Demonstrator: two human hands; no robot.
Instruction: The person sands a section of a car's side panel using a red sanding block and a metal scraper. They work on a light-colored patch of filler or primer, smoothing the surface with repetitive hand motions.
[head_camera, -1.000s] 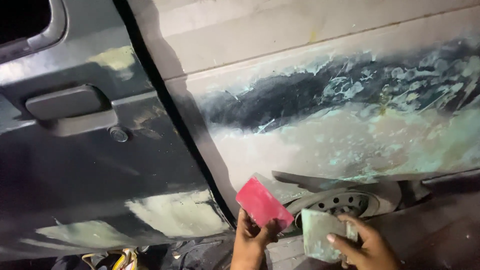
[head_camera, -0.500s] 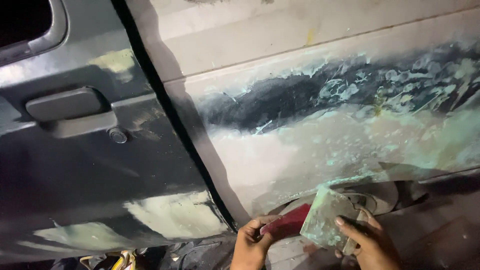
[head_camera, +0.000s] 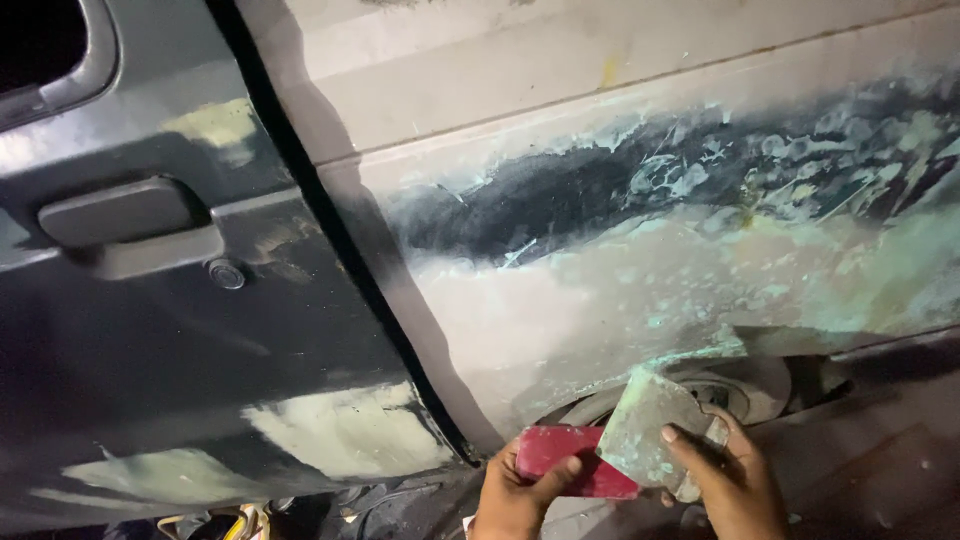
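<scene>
My left hand (head_camera: 515, 495) grip closed on red spreader (head_camera: 570, 462), thumb across its face. My right hand (head_camera: 730, 480) grip closed on grey-green filler board (head_camera: 650, 430), thumb on top. Spreader edge meets board, low in view. Just above: filler-smeared rear quarter panel (head_camera: 620, 300), wheel (head_camera: 730, 385) behind. Left: dark door (head_camera: 180, 350), door handle (head_camera: 115, 212).

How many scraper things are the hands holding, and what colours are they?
Red spreader, in the left hand: 1
Grey-green putty-covered board, in the right hand: 1
Total: 2
</scene>
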